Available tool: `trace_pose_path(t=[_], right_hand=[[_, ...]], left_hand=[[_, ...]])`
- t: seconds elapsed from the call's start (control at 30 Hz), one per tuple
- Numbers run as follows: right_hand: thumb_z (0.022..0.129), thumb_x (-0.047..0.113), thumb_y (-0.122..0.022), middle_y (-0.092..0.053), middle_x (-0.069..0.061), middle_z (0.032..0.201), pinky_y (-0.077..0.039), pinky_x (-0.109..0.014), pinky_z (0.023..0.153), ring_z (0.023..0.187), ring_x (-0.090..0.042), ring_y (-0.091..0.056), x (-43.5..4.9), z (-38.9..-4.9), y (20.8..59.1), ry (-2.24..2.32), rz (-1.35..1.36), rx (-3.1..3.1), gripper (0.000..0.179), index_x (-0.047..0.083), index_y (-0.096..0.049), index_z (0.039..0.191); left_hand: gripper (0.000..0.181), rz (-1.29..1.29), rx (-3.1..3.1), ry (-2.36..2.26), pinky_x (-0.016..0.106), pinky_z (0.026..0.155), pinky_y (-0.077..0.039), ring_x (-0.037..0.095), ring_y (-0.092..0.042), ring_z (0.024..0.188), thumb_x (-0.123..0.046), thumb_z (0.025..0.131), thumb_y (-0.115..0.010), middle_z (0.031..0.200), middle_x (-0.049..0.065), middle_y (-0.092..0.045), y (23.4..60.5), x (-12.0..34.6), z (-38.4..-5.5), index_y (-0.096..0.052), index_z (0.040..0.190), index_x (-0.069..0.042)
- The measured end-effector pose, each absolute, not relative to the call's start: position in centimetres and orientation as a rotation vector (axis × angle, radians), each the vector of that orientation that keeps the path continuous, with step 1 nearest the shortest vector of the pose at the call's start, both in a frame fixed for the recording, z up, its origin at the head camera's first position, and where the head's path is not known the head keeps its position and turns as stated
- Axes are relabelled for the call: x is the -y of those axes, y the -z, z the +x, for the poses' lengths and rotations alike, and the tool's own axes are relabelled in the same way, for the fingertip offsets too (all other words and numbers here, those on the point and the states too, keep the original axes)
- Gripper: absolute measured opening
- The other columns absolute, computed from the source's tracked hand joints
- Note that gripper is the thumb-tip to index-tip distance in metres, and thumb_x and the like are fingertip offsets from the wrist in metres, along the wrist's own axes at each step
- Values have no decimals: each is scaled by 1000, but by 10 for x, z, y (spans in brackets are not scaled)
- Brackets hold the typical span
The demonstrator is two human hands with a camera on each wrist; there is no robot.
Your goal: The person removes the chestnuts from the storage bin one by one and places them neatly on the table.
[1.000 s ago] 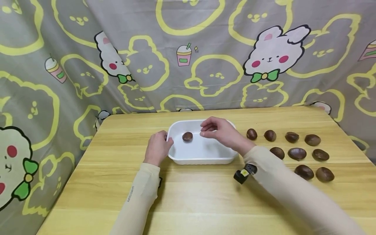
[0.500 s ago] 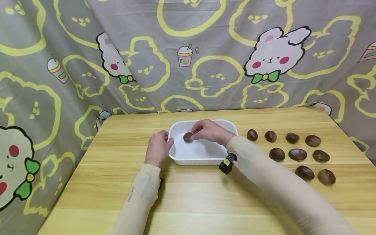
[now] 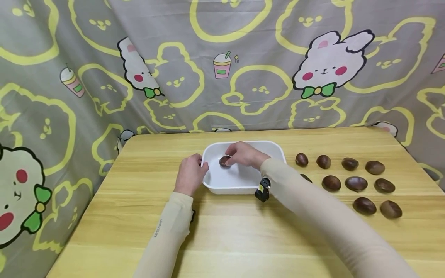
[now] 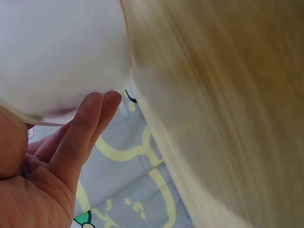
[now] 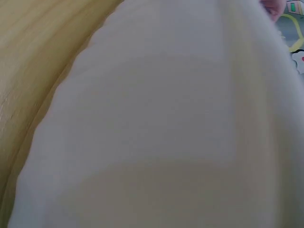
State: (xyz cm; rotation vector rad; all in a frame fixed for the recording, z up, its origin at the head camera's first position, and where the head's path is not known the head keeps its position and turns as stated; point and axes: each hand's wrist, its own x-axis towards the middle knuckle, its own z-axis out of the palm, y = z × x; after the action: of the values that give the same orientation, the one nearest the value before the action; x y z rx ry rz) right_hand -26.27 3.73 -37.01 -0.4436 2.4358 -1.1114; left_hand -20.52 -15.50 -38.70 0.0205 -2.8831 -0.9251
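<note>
A white rectangular basin [image 3: 222,181] stands on the table. At its left end my left hand [image 3: 189,175] grips the rim, the thumb over the edge; in the left wrist view the fingers [image 4: 78,137] lie against the outside of the basin wall [image 4: 61,57]. Inside, towards the left, lies a brown chestnut [image 3: 224,161]. My right hand [image 3: 245,153] reaches over the front side into the basin and pinches this chestnut between thumb and fingers. The basin's outer wall [image 5: 142,118] fills most of the right wrist view, which hides the right hand's grip.
Right of the basin, several chestnuts [image 3: 356,184] lie in rough rows on the wooden table [image 3: 222,235]. One chestnut [image 3: 306,178] is partly covered by the right sleeve. A patterned grey curtain [image 3: 257,46] hangs behind the table and along its left.
My right hand has moved left and slightly down inside the basin and taken hold of the chestnut. The left hand stays on the rim.
</note>
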Motion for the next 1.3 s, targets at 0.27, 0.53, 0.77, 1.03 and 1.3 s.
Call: trace_pose_path(t=[0.27,0.53,0.77,1.03,1.3], right_hand=[[85,5,-74,-64,-12,116,-40,-36,101,111,-25,-55,-31,-266,380,1109,-497,-2423,45,-4,-60,127],[81,2,-75,-67,-9,103,-46,-35,91,98,-23,-60,-26,-264,385,1115,-502,-2452,32,0,-65,112],[76,8,-82,-65,-7,96,-45,-34,86,92,-22,-58,-26,-264,387,1034,-495,-2473,34,3,-64,104],[78,14,-82,-63,-7,96,-45,-34,85,92,-23,-56,-28,-262,385,925,-540,-2509,31,5,-63,100],[80,12,-79,-65,-5,95,-47,-32,82,90,-20,-58,-43,-260,373,1072,-593,-2445,28,4,-65,102]], left_hand=[[20,10,2902,889,34,65,-56,26,-65,78,-11,92,-64,88,16,-68,386,153,-205,-69,100,6],[21,20,2904,885,34,65,-57,25,-65,78,-11,92,-64,88,16,-68,385,151,-205,-69,102,6],[20,22,2907,884,35,67,-57,26,-65,80,-11,91,-64,88,17,-69,385,151,-205,-69,101,6],[20,23,2907,880,34,66,-56,25,-65,78,-11,92,-63,87,16,-68,388,154,-207,-69,99,6],[20,27,2916,902,34,65,-57,25,-65,79,-11,92,-62,87,16,-68,386,153,-208,-69,99,6]])
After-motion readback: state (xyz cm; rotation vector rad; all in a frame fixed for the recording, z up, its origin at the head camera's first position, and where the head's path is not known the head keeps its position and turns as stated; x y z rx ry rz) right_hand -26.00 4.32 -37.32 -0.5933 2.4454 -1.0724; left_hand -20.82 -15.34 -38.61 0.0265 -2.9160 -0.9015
